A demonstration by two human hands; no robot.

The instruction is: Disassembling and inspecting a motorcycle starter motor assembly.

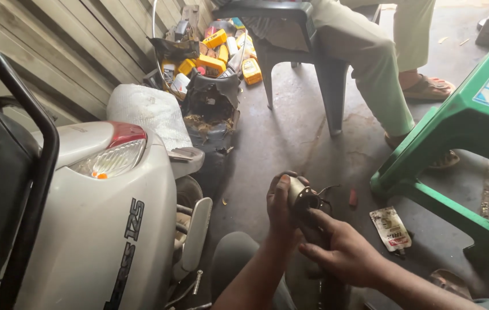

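Both hands meet low in the middle of the view, closed on one metal part [302,201]: a short silvery tube with a round open end, dark and grimy further down; the left hand [280,205] wraps its upper end, fingers curled over the rim, thumb along the side; the right hand [342,252] grips the darker lower stretch from below, its forefinger laid up toward the opening; a thin wire clip sticks out from the part on the right-hand side.

Left of the left hand stands the rear of a white scooter [101,229], its tail lamp [112,155] just above and a black grab rail [32,149] further left; beyond the hands, against a ribbed wall, lies a heap of yellow oil bottles [221,54] and torn black plastic [213,109]; past that a seated person's pale green trouser leg [376,69] shows beside a dark plastic chair [290,34]; right of the right hand stands a green plastic table [456,126], and near its foot on the concrete floor lie a crumpled sachet [390,229] and a small red scrap [353,198].
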